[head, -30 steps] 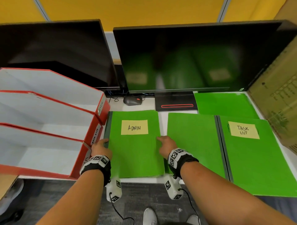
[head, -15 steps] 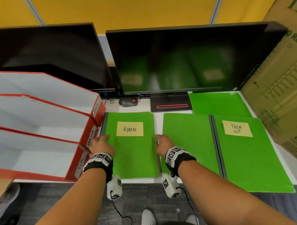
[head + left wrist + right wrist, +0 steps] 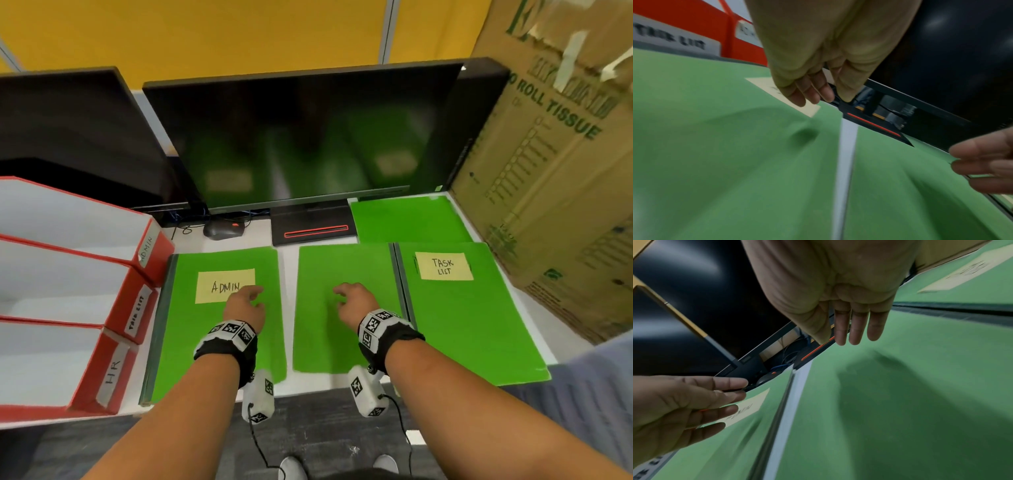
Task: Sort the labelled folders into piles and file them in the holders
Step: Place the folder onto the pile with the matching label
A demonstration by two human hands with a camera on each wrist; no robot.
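Note:
Four green folders lie flat on the white desk. The left folder (image 3: pixel 191 329) carries a yellow ADMIN note (image 3: pixel 219 285). My left hand (image 3: pixel 245 306) hovers over it with loose fingers, holding nothing. The unlabelled middle folder (image 3: pixel 318 301) lies under my right hand (image 3: pixel 352 301), whose fingers are straight and relaxed and clear of the cover. The right folder (image 3: pixel 472 325) is marked TASK LIST (image 3: pixel 443 266). A fourth plain folder (image 3: pixel 407 219) lies behind them. Three red-and-white holders (image 3: pixel 68 291) stand at the left, labelled ADMIN, TASK LIST and HR.
Two dark monitors (image 3: pixel 308 137) stand along the back of the desk, with a mouse (image 3: pixel 222 229) and a monitor base (image 3: pixel 313 228) below them. A large cardboard box (image 3: pixel 555 171) leans at the right edge. The desk's front edge runs just below the folders.
Both hands have lifted off the ADMIN folder's side edges and moved right and forward. The left now hovers over that folder, the right over the middle one.

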